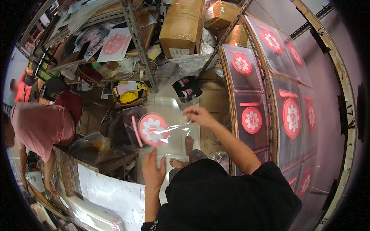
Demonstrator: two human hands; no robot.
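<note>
Printed clear plastic sheet [152, 130]: in front of you, above the tiled floor [163, 106]. Print: pink disc with a white flower, a pink bar to its left; glare runs across the film toward the right.

Your left hand [153, 169]: at the sheet's near edge, below the disc, fingers extended, thumb apart. Cannot tell whether it grips the film. Your right hand [200, 116]: to the right of the disc, fingers curled, fingertips close together near the film's glare. Cannot tell whether a corner is pinched there.

Beyond the sheet: a black printed fabric piece [187, 92] on the floor; to its left, an open carton [131, 103] with yellow material inside. To your right, a metal rack [268, 100] bears panels of film with the same pink-and-white flower print. Far side: taped cardboard box [179, 32]. Far left: cluttered shelving [140, 46].

Lower left, a white-covered surface [110, 190]; near it a co-worker in a pink shirt [42, 125] bends forward, arms down.
</note>
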